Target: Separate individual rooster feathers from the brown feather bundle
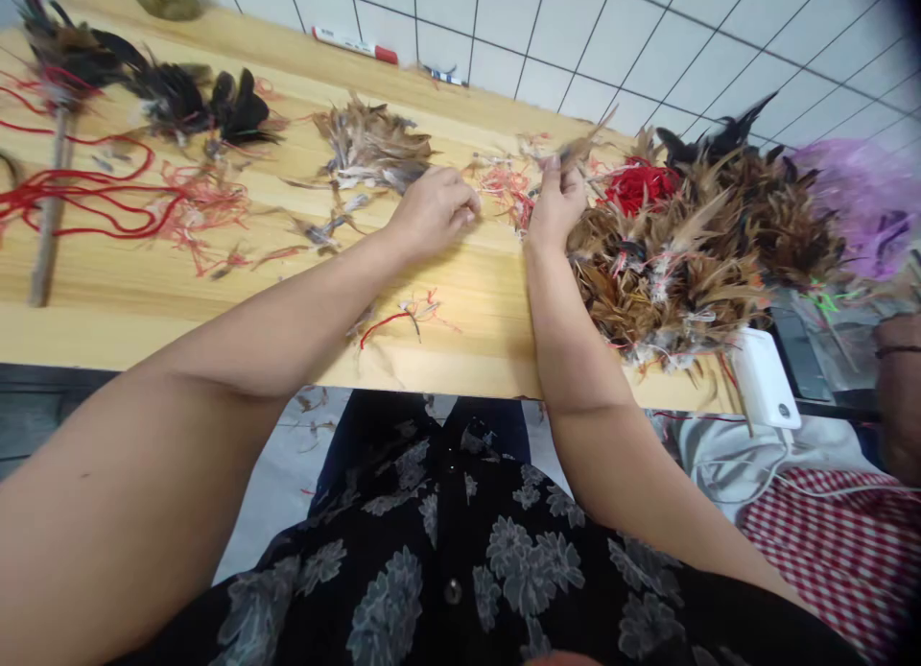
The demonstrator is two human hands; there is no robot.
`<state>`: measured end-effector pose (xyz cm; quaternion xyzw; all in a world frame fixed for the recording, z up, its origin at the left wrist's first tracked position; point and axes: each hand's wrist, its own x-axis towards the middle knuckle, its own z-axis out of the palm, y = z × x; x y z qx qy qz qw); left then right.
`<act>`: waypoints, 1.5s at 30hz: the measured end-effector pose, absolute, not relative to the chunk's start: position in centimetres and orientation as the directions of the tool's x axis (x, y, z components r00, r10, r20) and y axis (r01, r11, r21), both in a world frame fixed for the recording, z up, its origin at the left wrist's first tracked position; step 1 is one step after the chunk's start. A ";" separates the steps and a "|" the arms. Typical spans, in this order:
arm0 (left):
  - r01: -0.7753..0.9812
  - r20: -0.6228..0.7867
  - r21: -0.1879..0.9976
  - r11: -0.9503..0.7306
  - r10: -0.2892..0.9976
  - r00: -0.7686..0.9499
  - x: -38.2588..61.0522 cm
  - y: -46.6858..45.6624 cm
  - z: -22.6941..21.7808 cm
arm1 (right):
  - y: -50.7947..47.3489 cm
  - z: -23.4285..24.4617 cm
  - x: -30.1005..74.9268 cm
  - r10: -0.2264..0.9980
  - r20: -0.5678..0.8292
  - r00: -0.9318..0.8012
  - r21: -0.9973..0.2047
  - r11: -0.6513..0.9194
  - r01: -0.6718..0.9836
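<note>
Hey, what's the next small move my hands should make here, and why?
I'd probably bring the right hand across toward the small feather heap. The right hand appears to pinch brown feathers, and that heap, of similar brown, lies right beside the left hand. I can't tell whether the left hand holds anything.

Feathers (374, 143) on table (475, 301), marker (355, 44) behind
</note>
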<state>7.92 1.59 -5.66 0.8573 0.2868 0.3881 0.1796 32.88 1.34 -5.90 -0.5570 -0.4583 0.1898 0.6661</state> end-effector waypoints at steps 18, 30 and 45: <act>0.615 0.377 0.425 -0.665 0.747 0.548 5.4 7.6 -1.0 | 1.5 -8.8 30.5 0.684 0.616 0.391 -0.758 0.380 0.530; 0.489 0.357 0.328 -0.809 0.585 0.728 6.8 6.2 -3.1 | 2.5 -11.9 31.0 0.749 0.472 0.464 -0.852 0.252 0.459; 0.516 0.380 0.259 -0.816 0.577 0.723 5.8 6.5 -4.8 | 0.6 -9.3 29.7 0.779 0.458 0.428 -0.858 0.262 0.442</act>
